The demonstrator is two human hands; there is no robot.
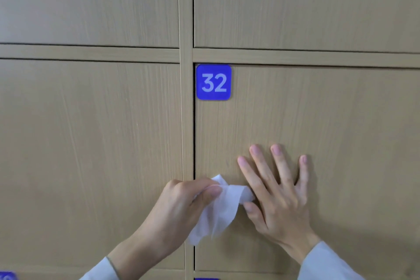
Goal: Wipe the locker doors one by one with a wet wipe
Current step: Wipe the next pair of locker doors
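Head view: our left hand (181, 202) pinches the wet wipe (218, 211); our right hand (277, 193), fingers straight, lies flat on locker door 32 (318, 120), its thumb catching the wipe's far end; bunched wipe may smear unevenly.

I see broad bare wood on the locker door (318, 120) above and right of my spread right hand (279, 195). The blue number plate (213, 82) stands proud at its upper left corner. My left hand (179, 209) and the wet wipe (218, 211) block the lower left; below, the view seems cut off.
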